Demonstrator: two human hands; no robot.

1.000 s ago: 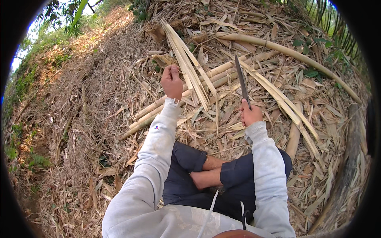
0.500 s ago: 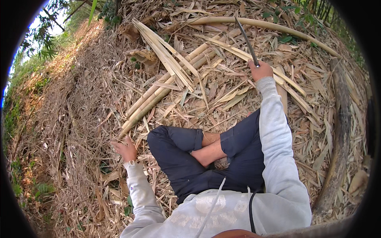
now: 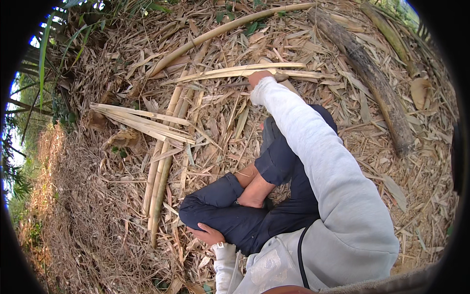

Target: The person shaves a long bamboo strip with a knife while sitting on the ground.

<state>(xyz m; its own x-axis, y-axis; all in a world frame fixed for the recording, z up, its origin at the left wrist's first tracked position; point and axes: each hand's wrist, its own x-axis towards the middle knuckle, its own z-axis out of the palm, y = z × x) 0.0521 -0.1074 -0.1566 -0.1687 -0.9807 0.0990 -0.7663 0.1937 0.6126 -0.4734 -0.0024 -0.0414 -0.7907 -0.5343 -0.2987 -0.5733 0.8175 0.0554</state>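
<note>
My right hand (image 3: 258, 77) reaches forward over the leaf litter, closed on a long knife. The knife's thin dark blade (image 3: 232, 85) points left, low beside a bundle of pale split bamboo strips (image 3: 230, 72); whether the hand also touches the strips I cannot tell. My left hand (image 3: 208, 235) lies against the side of my bent knee in dark trousers (image 3: 215, 193), fingers stretched and holding nothing. Left of centre, a second bundle of split strips (image 3: 142, 122) rests across two or three bamboo poles (image 3: 161, 183).
A long curved bamboo pole (image 3: 225, 30) lies at the far side. A thick weathered log (image 3: 367, 81) stretches along the right, with a greenish pole (image 3: 389, 36) beyond it. Cut stumps (image 3: 125, 138) stand at the left, and dry leaves (image 3: 122, 210) cover the ground.
My view has turned to the right. The raised knife has come down level by the far strips. My left hand has moved from above the ground at the left onto my knee.
</note>
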